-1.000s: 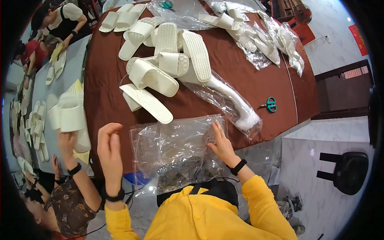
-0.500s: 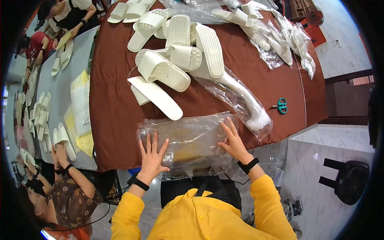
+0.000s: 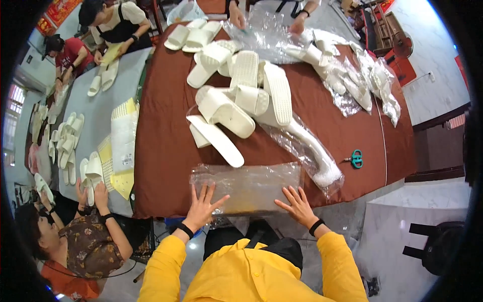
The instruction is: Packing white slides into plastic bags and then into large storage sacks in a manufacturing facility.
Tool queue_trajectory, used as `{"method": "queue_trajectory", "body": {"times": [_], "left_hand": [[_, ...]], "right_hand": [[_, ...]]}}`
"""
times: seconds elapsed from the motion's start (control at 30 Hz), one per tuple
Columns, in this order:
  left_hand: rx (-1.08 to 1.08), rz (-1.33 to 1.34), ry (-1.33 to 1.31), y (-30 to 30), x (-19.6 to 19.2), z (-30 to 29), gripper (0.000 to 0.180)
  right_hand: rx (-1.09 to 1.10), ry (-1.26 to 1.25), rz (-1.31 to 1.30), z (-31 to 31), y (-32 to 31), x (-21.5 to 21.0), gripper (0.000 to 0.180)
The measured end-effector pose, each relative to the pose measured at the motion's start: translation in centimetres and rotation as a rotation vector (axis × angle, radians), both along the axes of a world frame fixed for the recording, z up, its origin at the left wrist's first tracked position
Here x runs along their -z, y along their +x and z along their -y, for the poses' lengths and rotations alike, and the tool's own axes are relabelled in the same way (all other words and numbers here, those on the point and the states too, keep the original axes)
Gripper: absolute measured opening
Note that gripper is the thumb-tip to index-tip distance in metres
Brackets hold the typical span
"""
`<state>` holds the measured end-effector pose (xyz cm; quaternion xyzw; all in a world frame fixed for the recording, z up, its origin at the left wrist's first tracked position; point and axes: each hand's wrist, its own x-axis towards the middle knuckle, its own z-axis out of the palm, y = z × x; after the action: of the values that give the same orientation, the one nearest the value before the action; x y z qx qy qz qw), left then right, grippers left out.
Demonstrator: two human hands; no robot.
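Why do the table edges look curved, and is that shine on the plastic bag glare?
Head view: the fisheye lens bends the brown table edges toward the dark round rim; the clear plastic bag under the left hand and right hand shows pale reflections; the centre is sharp.

A clear plastic bag point(image 3: 246, 186) lay flat and empty at the near edge of the brown-covered table point(image 3: 166, 151), its long side along that edge, crinkled and glossy, just short of the white slipper pile point(image 3: 236, 100).
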<state>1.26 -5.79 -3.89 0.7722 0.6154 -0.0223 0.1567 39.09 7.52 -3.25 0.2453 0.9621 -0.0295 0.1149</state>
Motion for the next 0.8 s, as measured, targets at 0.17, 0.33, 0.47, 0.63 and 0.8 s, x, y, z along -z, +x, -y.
{"method": "queue_trajectory", "body": {"times": [0.17, 0.33, 0.47, 0.63, 0.8], "left_hand": [[-0.001, -0.054, 0.03, 0.2, -0.9, -0.5, 0.111], [-0.024, 0.126, -0.091, -1.6, -4.1, -1.8, 0.1], [-0.322, 0.399, 0.071, -2.1, -4.4, -3.7, 0.057], [-0.777, 0.947, 0.098, 0.1, -6.7, -9.1, 0.031], [-1.16, 2.113, -0.499, 0.8, -1.4, -11.9, 0.049]], "right_hand": [[-0.052, -0.176, 0.074, -2.1, -0.9, -4.7, 0.078], [0.108, -0.58, -0.1, -8.2, -3.3, -8.3, 0.053], [0.119, -0.489, -0.562, -13.7, -11.6, -10.8, 0.036], [0.441, -0.306, -0.582, -18.5, -21.7, -6.0, 0.039], [0.446, -0.461, -0.471, -18.6, -26.3, -3.1, 0.03]]}}
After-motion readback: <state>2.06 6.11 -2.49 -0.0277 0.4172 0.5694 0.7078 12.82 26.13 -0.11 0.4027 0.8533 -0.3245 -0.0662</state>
